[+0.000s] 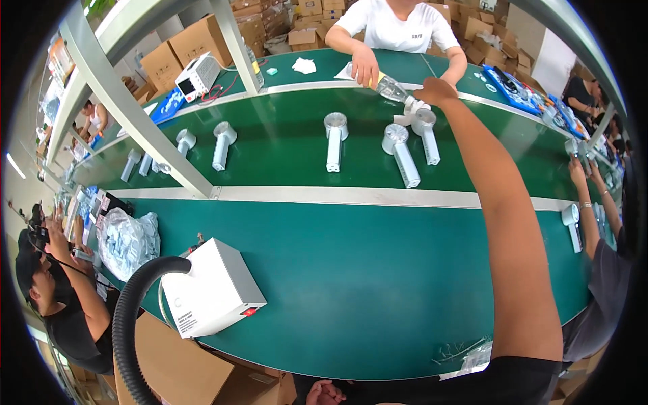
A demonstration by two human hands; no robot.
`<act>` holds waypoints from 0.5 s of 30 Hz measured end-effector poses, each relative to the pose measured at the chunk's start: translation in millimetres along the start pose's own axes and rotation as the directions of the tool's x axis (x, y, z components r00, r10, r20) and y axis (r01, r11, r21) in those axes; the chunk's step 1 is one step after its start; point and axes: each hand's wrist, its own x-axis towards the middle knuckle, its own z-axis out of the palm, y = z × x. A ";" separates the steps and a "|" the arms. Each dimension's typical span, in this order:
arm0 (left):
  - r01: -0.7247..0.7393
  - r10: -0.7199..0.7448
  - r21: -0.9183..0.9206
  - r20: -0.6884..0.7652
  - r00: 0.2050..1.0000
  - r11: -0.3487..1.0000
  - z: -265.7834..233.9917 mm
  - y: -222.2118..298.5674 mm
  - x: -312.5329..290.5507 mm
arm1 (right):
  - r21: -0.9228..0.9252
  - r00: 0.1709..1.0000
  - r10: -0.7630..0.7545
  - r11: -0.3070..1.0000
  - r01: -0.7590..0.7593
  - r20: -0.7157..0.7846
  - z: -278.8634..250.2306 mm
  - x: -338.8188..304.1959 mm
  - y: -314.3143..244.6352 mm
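Note:
My right arm reaches across the bench, and my right hand is closed on a white wad of tissue. Against the wad leans the mouth of a clear bottle, tipped and held by a person across the line. Just below lie two pale grey handheld fans, one fan beside the tissue and another fan to its left. My left hand rests low at the bottom edge, fingers curled in and no object showing; part of it is cut off.
More fans, such as one fan, lie along the green belt. A white box device with a black hose stands near left, beside a plastic bag. A metal frame post slants across the left. Co-workers sit at both sides.

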 end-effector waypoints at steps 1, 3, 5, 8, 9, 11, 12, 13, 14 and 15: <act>0.009 -0.009 -0.005 0.000 1.000 1.000 -0.6 -1.1 2.4 | 0.018 0.996 0.054 0.998 -0.055 0.068 3.1 8.8 0.7; 0.029 -0.029 -0.012 0.004 1.000 1.000 -1.4 -3.0 6.8 | 0.048 0.993 0.033 0.998 -0.039 0.117 18.3 22.9 5.9; 0.044 -0.044 -0.013 0.013 0.999 0.999 -1.8 -3.9 14.8 | 0.100 0.971 0.015 0.994 -0.040 0.238 25.2 34.8 12.3; 0.066 -0.066 -0.012 -0.001 0.998 0.998 -6.0 -5.5 19.0 | -0.059 0.987 0.010 0.998 0.000 0.159 33.5 31.0 -11.5; 0.074 -0.074 -0.010 -0.009 0.997 0.997 -8.2 -5.8 18.3 | -0.021 0.994 0.039 0.999 -0.037 0.104 32.4 25.8 -21.6; 0.091 -0.091 -0.001 -0.007 0.996 0.996 -10.5 -4.5 18.1 | -0.089 0.999 0.044 0.995 -0.043 0.019 22.7 14.6 -31.7; 0.098 -0.098 0.003 -0.005 0.995 0.995 -11.6 -3.7 17.9 | -0.118 0.998 0.053 0.992 -0.049 0.034 24.2 19.6 -29.7; 0.104 -0.104 0.007 -0.001 0.995 0.995 -11.4 -3.0 19.8 | -0.123 0.998 0.058 0.991 -0.053 0.035 22.4 18.2 -29.7; 0.110 -0.110 0.011 0.004 0.994 0.994 -11.2 -2.2 21.7 | -0.182 0.999 0.052 0.982 -0.052 -0.005 18.8 17.5 -29.6; 0.114 -0.114 0.015 0.009 0.993 0.993 -10.8 -1.3 23.5 | -0.241 0.998 0.043 0.969 -0.053 -0.046 14.4 16.9 -29.5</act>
